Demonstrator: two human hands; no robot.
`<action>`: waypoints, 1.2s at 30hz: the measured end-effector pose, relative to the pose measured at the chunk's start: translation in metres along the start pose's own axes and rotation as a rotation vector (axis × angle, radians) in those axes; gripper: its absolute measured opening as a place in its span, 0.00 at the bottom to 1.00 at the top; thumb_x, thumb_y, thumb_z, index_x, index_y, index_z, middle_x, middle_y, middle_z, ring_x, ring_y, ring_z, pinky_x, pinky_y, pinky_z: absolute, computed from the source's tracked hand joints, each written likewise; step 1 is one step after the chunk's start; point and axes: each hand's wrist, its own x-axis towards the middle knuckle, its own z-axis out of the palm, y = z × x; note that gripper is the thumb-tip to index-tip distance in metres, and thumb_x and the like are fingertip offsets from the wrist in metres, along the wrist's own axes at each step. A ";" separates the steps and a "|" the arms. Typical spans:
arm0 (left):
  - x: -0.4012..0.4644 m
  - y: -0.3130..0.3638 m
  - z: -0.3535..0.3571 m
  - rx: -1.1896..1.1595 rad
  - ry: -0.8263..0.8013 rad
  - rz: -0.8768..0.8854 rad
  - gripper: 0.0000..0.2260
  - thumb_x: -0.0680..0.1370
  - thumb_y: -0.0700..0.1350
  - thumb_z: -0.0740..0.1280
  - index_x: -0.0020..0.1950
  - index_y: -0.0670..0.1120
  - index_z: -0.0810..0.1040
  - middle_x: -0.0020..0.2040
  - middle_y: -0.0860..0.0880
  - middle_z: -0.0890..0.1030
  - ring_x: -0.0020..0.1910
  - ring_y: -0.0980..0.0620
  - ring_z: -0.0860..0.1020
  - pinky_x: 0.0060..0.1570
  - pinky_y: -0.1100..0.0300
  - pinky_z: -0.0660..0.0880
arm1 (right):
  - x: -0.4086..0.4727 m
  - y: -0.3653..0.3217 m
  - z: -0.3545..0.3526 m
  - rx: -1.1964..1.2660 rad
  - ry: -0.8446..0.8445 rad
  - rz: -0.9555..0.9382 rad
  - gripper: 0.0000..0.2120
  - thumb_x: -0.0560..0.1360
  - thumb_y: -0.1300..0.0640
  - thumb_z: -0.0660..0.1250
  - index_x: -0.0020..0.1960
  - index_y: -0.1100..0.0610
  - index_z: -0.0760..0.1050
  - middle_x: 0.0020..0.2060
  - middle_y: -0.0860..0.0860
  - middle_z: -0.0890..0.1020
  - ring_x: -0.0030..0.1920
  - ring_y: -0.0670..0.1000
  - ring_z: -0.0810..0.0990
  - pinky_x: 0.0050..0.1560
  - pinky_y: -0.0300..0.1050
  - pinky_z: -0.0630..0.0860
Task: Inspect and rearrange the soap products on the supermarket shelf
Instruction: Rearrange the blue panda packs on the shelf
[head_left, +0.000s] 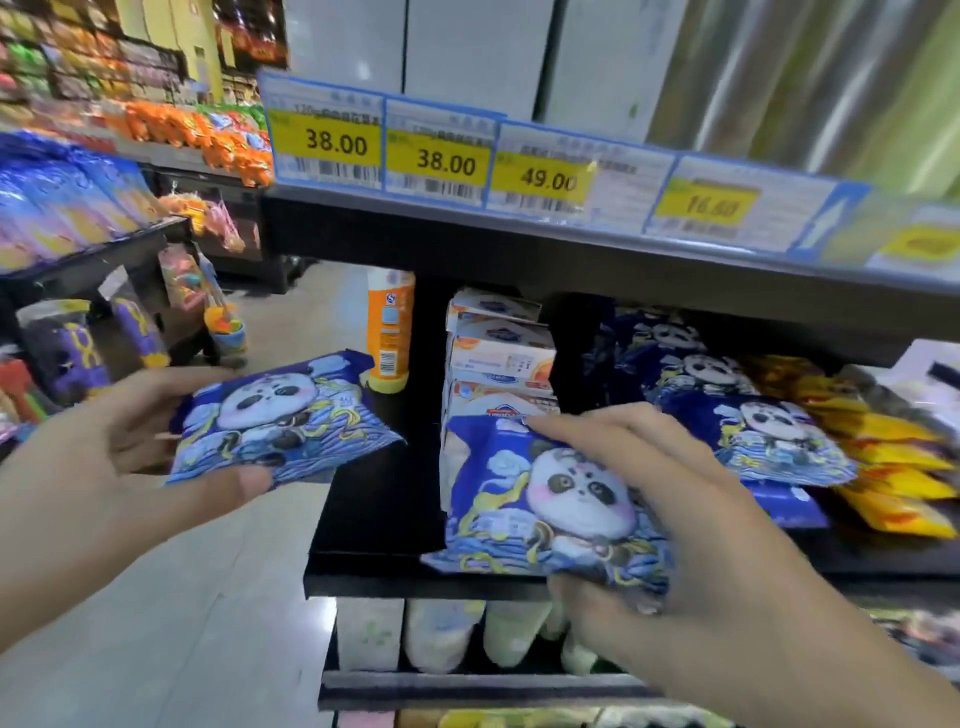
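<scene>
Right grip: right hand (691, 525) holds a blue panda soap pack (550, 514), thumb under its lower edge, fingers curled over the top, at the front edge of the black shelf (379, 519).
Left grip: left hand (130, 447) pinches a second panda pack (280, 415), thumb on its lower edge, fingers behind; this pack is off the shelf's left end, above the floor.
Shelf contents, behind the right-hand pack: stacked white soap boxes (498, 358); left of them an upright orange bottle (389, 332).
Right of the boxes: a row of more panda packs (748, 415), then yellow packs (893, 462).
Shelf above: yellow price tags (447, 156) along its front edge.
Tier below: pale pouches (441, 634), blurred.
</scene>
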 end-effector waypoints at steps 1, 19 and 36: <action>-0.006 0.030 0.010 0.040 -0.026 0.001 0.38 0.62 0.72 0.78 0.70 0.65 0.75 0.71 0.52 0.78 0.66 0.60 0.78 0.68 0.55 0.75 | -0.001 0.002 -0.010 -0.060 0.040 0.014 0.31 0.63 0.39 0.73 0.65 0.26 0.73 0.60 0.33 0.75 0.67 0.36 0.71 0.64 0.26 0.63; 0.008 0.386 0.256 -0.020 0.042 0.094 0.26 0.72 0.61 0.77 0.66 0.52 0.77 0.58 0.59 0.84 0.58 0.63 0.81 0.61 0.67 0.75 | -0.060 0.214 -0.148 0.116 0.263 0.141 0.34 0.60 0.44 0.83 0.64 0.43 0.76 0.55 0.33 0.82 0.57 0.35 0.80 0.58 0.30 0.73; 0.125 0.416 0.314 0.116 -0.169 -0.057 0.27 0.79 0.55 0.71 0.75 0.48 0.72 0.76 0.47 0.72 0.76 0.46 0.68 0.73 0.57 0.62 | -0.038 0.226 -0.145 0.156 0.187 0.179 0.30 0.64 0.52 0.83 0.60 0.38 0.75 0.57 0.37 0.82 0.59 0.41 0.80 0.63 0.49 0.77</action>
